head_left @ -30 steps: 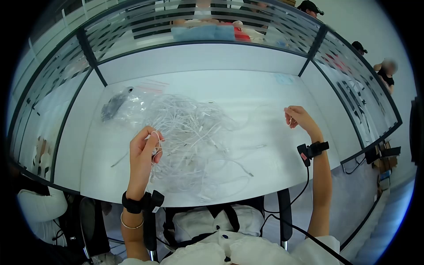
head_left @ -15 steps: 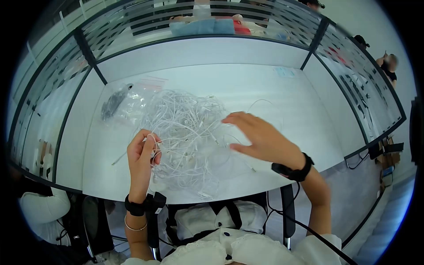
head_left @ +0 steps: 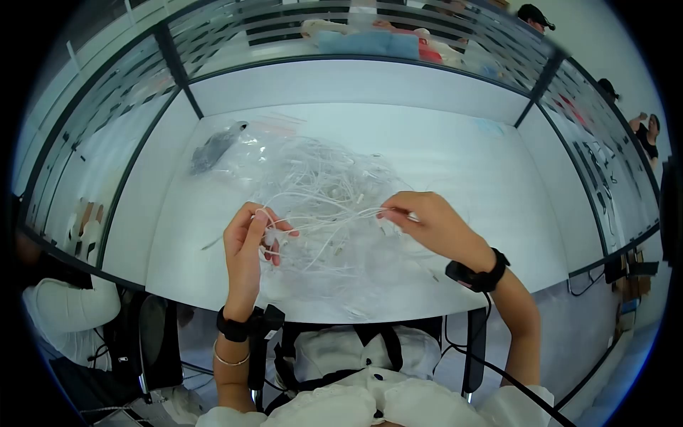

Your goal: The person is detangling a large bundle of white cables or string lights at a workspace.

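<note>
Spread over the near middle of the flat white table (head_left: 469, 164), from its centre almost to the near edge: a big loose tangle of thin white cables (head_left: 334, 178). Lifted just off that heap and stretched between 2 hands, a few white strands (head_left: 327, 213). Clamped on one end with the left hand (head_left: 247, 238), fingers curled tight, thumb pressed over, a small loop poking up above the knuckles. Pinched at the other end with the right hand (head_left: 427, 224), thumb and fingertips closed together on the strands, remaining fingers relaxed and slightly fanned. Strapped round each wrist, a black band (head_left: 478, 274), with a dark lead trailing down from the right one. Further back on the left, touching the heap's far edge: 1 crumpled clear plastic bag (head_left: 252, 146) with a dark grey bundle (head_left: 211, 149) inside, too blurred to identify. Ringing the table's far and side edges, striped glass partition panels (head_left: 341, 28).
</note>
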A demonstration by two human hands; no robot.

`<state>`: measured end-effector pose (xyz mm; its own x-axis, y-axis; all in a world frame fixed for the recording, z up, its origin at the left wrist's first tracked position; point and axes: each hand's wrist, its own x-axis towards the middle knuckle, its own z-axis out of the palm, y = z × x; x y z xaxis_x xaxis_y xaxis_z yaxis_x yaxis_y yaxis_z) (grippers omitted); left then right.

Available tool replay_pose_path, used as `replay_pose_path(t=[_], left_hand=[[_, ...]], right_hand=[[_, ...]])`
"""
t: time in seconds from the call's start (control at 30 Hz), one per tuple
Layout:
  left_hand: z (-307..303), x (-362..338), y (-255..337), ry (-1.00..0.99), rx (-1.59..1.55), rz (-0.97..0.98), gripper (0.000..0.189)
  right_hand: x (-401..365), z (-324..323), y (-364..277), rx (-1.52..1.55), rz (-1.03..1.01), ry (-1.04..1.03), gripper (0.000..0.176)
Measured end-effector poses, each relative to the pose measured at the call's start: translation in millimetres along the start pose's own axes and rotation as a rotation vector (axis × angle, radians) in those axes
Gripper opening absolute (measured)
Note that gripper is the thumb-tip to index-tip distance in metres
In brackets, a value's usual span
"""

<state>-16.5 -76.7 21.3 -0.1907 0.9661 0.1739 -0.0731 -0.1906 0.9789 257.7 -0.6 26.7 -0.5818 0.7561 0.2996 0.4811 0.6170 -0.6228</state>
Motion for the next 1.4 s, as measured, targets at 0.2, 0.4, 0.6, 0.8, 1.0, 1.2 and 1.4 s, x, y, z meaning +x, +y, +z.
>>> replay_pose_path(t=[0.2, 0.4, 0.6, 0.8, 1.0, 1.2, 1.4], left_hand=[[-6.6, 5.0, -1.2, -0.007, 0.037, 0.169, 0.022], [4.7, 12.0, 13.1, 0.167, 0.103, 0.394, 0.023], [11.2, 26.3, 29.3, 0.15, 0.031, 0.37, 0.024], [9.4, 33.0, 27.4, 0.017, -0.177, 0.276, 0.023], [8.2, 45.1, 23.5, -0.116, -0.314, 0.15, 0.018], [13.8, 41.4, 18.7, -0.113, 0.025, 0.059, 0.012], [7.0, 52.7, -1.6, -0.036, 0.126, 0.064, 0.017]], right_hand=[[-5.9, -36.0, -31.4, 0.058, 0.089, 0.143, 0.015], [-9.1, -54.9, -46.4, 0.033, 0.111, 0.278, 0.013], [-10.2, -70.4, -40.2, 0.041, 0.118, 0.457, 0.015], [-16.4, -75.7, -24.0, 0.028, 0.138, 0.558, 0.017], [-15.7, -82.4, -10.8, 0.071, 0.156, 0.683, 0.019], [-8.2, -79.9, 26.0, 0.154, 0.217, 0.696, 0.024], [-2.5, -69.6, 52.8, 0.279, 0.256, 0.676, 0.024]])
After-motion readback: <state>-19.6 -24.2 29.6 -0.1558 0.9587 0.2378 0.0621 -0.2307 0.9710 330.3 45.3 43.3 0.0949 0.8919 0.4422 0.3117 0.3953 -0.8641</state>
